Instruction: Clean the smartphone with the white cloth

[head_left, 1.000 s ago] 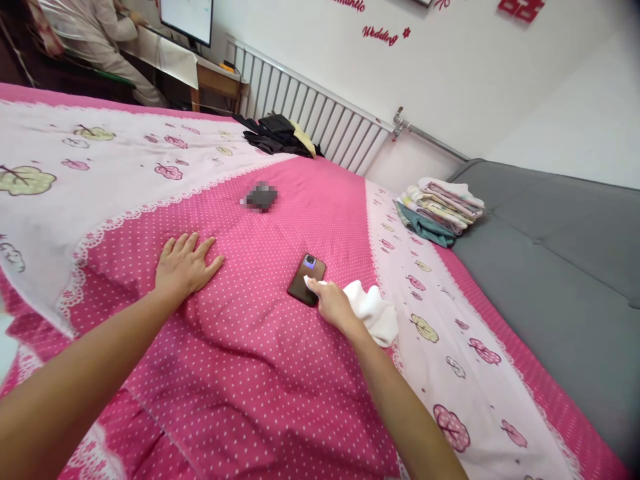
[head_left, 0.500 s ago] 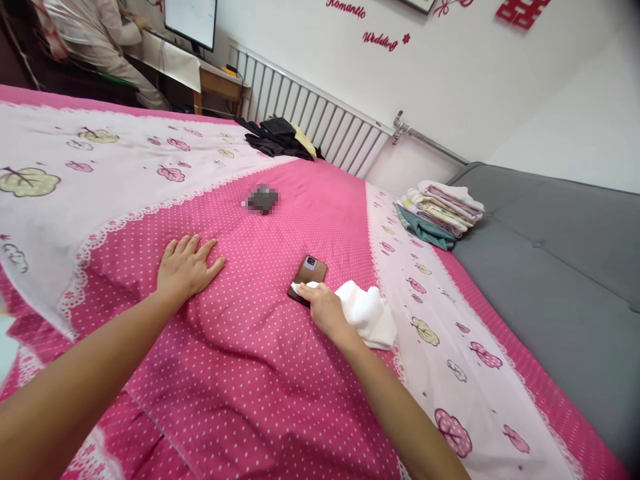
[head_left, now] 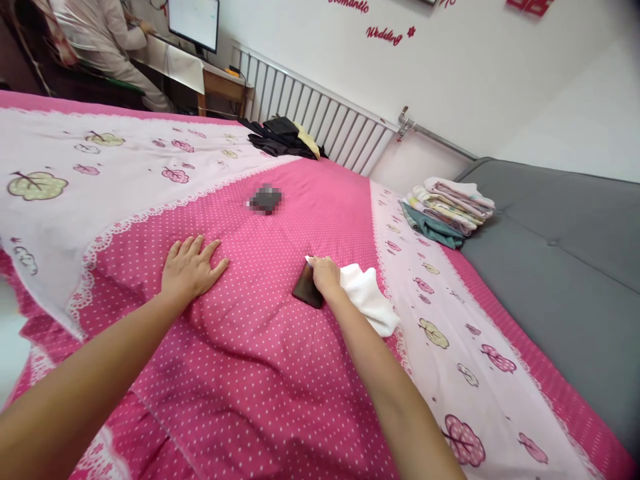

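Observation:
My right hand [head_left: 325,275] is closed on a white cloth [head_left: 367,298] and presses its tip onto the far end of a dark phone [head_left: 306,290] lying on the pink dotted bedsheet [head_left: 260,373]. The hand covers most of the phone's upper half. My left hand [head_left: 193,268] lies flat on the sheet to the left, fingers spread, holding nothing.
A small dark blurred object [head_left: 266,198] lies farther up the bed. Dark clothes [head_left: 280,137] sit near the radiator [head_left: 320,117]. A stack of folded cloths [head_left: 447,212] rests at the right edge beside a grey sofa [head_left: 560,267]. A person sits at a desk at top left.
My right hand has slid the cloth from the phone's near end up over its far end, now covering the camera. The left hand has stayed flat in place.

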Available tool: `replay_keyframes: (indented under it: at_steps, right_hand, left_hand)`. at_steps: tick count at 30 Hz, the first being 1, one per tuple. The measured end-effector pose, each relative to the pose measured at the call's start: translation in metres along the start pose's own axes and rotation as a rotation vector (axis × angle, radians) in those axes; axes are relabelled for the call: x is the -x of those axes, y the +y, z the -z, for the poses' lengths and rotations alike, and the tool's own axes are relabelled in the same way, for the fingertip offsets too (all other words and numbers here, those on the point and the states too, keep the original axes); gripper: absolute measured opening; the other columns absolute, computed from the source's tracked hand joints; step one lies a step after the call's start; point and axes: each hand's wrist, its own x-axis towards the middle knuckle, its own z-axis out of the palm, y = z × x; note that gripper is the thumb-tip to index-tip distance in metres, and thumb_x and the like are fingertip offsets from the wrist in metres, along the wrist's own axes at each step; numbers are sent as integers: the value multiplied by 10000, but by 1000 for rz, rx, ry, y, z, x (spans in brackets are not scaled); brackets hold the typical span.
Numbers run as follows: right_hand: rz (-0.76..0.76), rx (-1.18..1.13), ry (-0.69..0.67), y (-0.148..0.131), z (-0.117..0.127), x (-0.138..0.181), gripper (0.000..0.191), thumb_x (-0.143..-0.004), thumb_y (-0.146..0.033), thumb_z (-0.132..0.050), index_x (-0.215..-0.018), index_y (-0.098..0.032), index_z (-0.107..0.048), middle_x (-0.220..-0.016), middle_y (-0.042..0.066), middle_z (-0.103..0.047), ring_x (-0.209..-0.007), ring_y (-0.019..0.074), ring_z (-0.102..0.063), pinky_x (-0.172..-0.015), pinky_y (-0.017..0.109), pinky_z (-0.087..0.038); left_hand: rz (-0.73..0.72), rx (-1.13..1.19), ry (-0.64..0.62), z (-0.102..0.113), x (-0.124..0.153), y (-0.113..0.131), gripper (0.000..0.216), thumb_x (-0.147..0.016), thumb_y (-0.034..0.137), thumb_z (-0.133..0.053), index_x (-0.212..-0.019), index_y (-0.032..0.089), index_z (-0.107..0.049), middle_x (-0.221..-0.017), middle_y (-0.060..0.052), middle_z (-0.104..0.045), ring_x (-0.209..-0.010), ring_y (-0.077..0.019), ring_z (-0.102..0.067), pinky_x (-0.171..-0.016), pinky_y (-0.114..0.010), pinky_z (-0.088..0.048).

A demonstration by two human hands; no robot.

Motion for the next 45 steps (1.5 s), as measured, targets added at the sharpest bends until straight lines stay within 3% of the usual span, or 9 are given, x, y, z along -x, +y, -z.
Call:
replay_keyframes:
  at_steps: [8,24,29,38,45]
  right_hand:
    - [-99,-47,18,6,-5,-23,427,-982,-398,-326,-1073,-118,-636,-1071,153,-660,-1042,234,-590,-798,297,-415]
    - [-19,-84,-2,7,1,7,363,-948,-468,-406,-1049,-196,-624,-1006,85,-663,-958,191,-595,-747,264,-363]
    - [-88,-66,54,2,-5,-3,344,-951,-444,-400,-1031,-180,-606,-1008,72,-652,-947,193,-590,-756,274,-392]
    - [-126,-35,28,6,-1,-30,322,-924,-382,-464,-1025,-152,-665,-1031,126,-660,-1028,234,-581,-828,313,-426]
    - [-160,-47,11,14,2,-33,350,-899,-410,-496,-1013,-152,-704,-1034,149,-675,-990,251,-623,-778,313,-450]
  left_hand:
    - [3,-11,-7,-2,0,-2,741,-843,614,-181,-1421,188,-361,-1473,-149,-349,-1370,-316,-270,-1115,-450,-130]
    - [-1,11,3,-2,0,0,744,-840,611,-193,-1417,177,-374,-1466,-147,-362,-1365,-318,-276,-1115,-451,-136]
    - [-6,2,13,-2,0,-1,745,-841,609,-189,-1416,173,-374,-1464,-154,-361,-1366,-317,-276,-1114,-451,-133]
    - [15,-13,-20,2,1,1,734,-843,606,-186,-1423,191,-361,-1474,-133,-354,-1374,-300,-265,-1119,-436,-121]
    - [13,-7,-21,1,1,0,740,-840,616,-190,-1422,193,-363,-1477,-129,-353,-1374,-305,-263,-1119,-444,-124]
